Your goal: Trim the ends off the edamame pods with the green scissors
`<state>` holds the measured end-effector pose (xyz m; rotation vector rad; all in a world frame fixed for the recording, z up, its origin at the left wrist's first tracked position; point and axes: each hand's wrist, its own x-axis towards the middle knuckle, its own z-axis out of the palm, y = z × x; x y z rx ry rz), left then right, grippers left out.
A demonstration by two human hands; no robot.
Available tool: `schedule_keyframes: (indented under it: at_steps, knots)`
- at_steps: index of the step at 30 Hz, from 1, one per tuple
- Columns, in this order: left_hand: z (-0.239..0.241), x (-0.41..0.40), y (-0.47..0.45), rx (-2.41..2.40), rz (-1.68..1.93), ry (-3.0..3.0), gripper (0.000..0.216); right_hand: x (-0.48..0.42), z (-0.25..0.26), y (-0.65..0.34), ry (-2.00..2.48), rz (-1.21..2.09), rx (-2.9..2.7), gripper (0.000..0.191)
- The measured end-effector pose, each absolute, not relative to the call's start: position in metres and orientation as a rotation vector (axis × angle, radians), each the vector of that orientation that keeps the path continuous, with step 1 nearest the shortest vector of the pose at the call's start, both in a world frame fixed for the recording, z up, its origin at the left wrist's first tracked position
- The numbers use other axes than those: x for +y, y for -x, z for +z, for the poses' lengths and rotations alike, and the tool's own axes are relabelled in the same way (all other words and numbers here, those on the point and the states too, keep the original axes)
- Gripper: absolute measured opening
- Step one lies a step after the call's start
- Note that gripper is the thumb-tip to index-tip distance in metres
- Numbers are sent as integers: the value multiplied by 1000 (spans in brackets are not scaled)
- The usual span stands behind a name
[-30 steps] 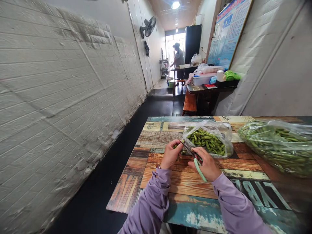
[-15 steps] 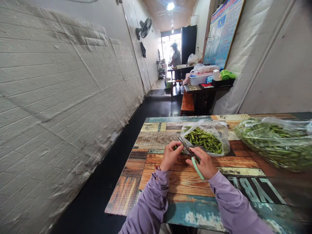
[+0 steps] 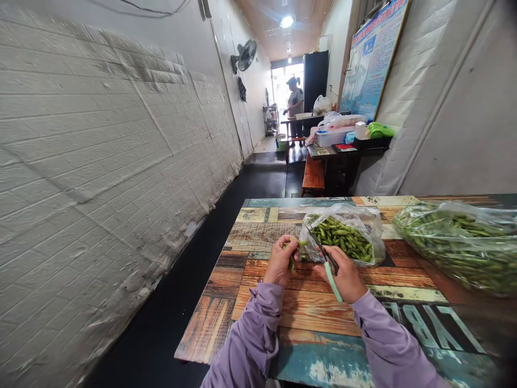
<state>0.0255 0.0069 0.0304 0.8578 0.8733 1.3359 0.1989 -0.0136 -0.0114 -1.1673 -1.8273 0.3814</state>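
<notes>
My left hand (image 3: 280, 262) is closed round a green edamame pod (image 3: 294, 249) above the painted wooden table (image 3: 258, 229). My right hand (image 3: 343, 277) grips scissors (image 3: 326, 262) with pale green handles, their dark blades pointing up and left toward the pod. Just behind both hands lies a small clear plastic bag of edamame pods (image 3: 343, 234), open toward me. Purple sleeves cover both my forearms.
A larger clear bag of green pods (image 3: 460, 242) fills the table's right side. A white brick wall runs along the left beside a dark aisle. Farther back stand a bench (image 3: 314, 173), a cluttered table (image 3: 347, 148), a wall fan (image 3: 244, 55) and a person (image 3: 295, 105).
My left hand has turned the pod so it sticks out to the right, and the scissors blades have swung away from it toward the small bag. The view shifted slightly.
</notes>
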Motion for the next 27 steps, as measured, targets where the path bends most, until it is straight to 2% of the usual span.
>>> schedule_keyframes:
  at_steps: [27]
  knots:
    - [30, 6, -27, 840, 1306, -806, 42, -19, -7, -196, 1111, 386, -1924, 40]
